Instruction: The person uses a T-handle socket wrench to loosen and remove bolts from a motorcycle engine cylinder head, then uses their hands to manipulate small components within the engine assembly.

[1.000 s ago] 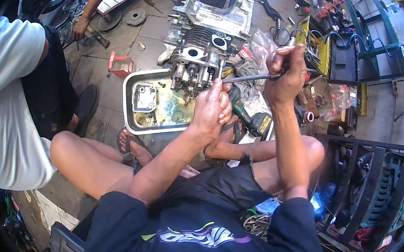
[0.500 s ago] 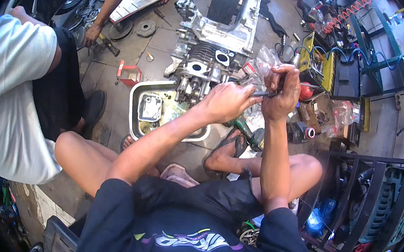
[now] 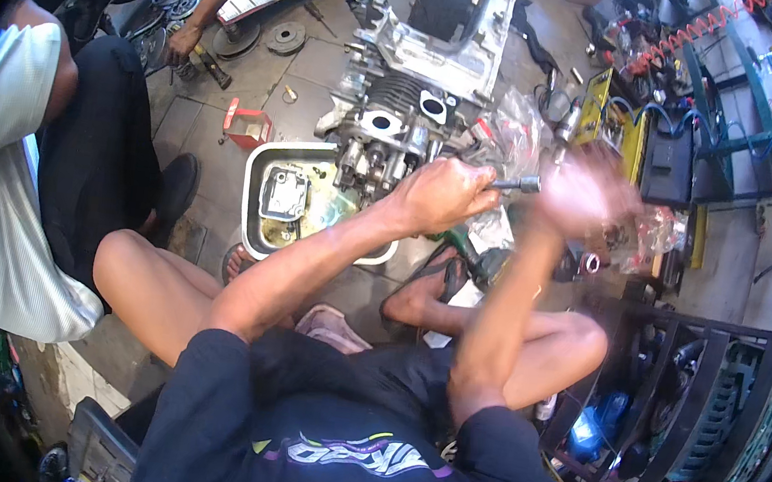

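My left hand (image 3: 448, 196) is closed around a metal socket wrench (image 3: 528, 183), whose socket end sticks out toward the right. Just right of that end is my right hand (image 3: 589, 196), so smeared by motion that its fingers do not show. Beyond my left hand stands a metal engine (image 3: 397, 99) with a finned cylinder and two round ports. A pale basin (image 3: 252, 212) sits at its near left side, holding a cover-like metal part (image 3: 284, 195) and some murky liquid.
A yellow toolbox (image 3: 635, 141) lies to the right, near a clear plastic bag (image 3: 518, 123). A dark rack (image 3: 672, 407) stands at lower right. One person in a white shirt (image 3: 4, 169) sits at my left; another person's hand (image 3: 183, 42) reaches down at upper left.
My right hand has come away from the wrench's end and moved right, uncovering the socket. My left hand still grips the wrench. The view has shifted slightly.
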{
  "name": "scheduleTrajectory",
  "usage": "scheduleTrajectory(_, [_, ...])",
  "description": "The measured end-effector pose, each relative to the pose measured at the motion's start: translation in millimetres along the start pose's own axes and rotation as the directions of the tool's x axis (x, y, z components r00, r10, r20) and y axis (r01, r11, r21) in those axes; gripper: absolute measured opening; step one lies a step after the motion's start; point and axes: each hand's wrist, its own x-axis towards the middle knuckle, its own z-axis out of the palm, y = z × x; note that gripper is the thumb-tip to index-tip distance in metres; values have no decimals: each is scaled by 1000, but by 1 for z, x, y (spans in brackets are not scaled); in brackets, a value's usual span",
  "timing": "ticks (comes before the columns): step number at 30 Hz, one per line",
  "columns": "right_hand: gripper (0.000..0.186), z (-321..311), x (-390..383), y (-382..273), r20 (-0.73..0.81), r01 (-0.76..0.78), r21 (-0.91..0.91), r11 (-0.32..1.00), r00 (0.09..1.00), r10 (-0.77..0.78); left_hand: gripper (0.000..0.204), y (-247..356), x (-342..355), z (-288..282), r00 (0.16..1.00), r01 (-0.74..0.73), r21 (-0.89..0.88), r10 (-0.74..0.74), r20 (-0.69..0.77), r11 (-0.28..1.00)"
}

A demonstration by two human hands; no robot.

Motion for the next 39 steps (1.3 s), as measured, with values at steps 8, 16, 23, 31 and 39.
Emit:
scheduleTrajectory(8, [62, 77, -4, 33, -14, -105, -231, 967, 994, 105, 18, 7, -12, 7, 972, 52, -46, -61, -227, 998])
scheduleTrajectory(16, [49, 101, -12, 30, 92, -375, -215, 902, 912, 401, 21, 25, -72, 25, 761, 185, 136, -54, -647, 973])
scheduleTrajectory(23, [34, 101, -9, 28, 33, -554, -271, 787, 812, 583, 35, 43, -94, 4, 751, 640, 59, -607, -259, 766])
scheduleTrajectory(31, [26, 110, -7, 21, 98, -497, -565, 658, 752, 652, 36, 34, -93, 0, 771, 592, 24, -557, -310, 806])
scheduleTrajectory(39, [36, 142, 2, 31, 84, -299, -859, 416, 718, 690, 37, 31, -92, 2, 770, 574, -10, -544, -334, 819])
